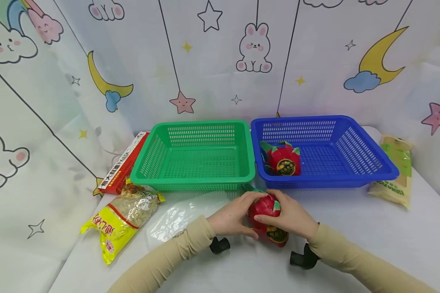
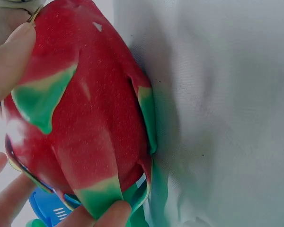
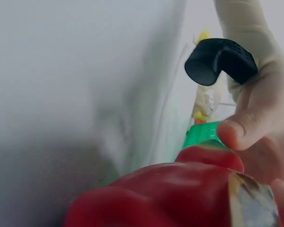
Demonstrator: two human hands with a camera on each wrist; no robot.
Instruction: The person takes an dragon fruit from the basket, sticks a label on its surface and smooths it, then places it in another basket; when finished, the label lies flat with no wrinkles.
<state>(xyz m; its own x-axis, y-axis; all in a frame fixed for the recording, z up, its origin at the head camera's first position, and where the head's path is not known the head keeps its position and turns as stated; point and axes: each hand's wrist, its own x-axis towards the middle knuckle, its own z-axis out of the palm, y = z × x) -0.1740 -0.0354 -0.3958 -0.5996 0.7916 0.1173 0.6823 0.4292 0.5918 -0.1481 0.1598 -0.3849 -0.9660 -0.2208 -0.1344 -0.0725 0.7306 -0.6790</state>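
Note:
A red dragon fruit with green-tipped scales and a dark round label lies on the white table in front of the baskets. My left hand holds it from the left, fingers over its leafy end; the left thumb hangs beside the fruit in the right wrist view. From the other side my right hand grips it, thumb across the red skin. The left wrist view shows the dragon fruit close up, fingertips at its green tips. Behind it, a blue basket contains another dragon fruit.
A green basket adjoins the blue one. At left lie a red pasta box and a yellow-and-clear food bag. A clear plastic bag lies flat near my left arm. A green-and-beige packet rests right of the blue basket.

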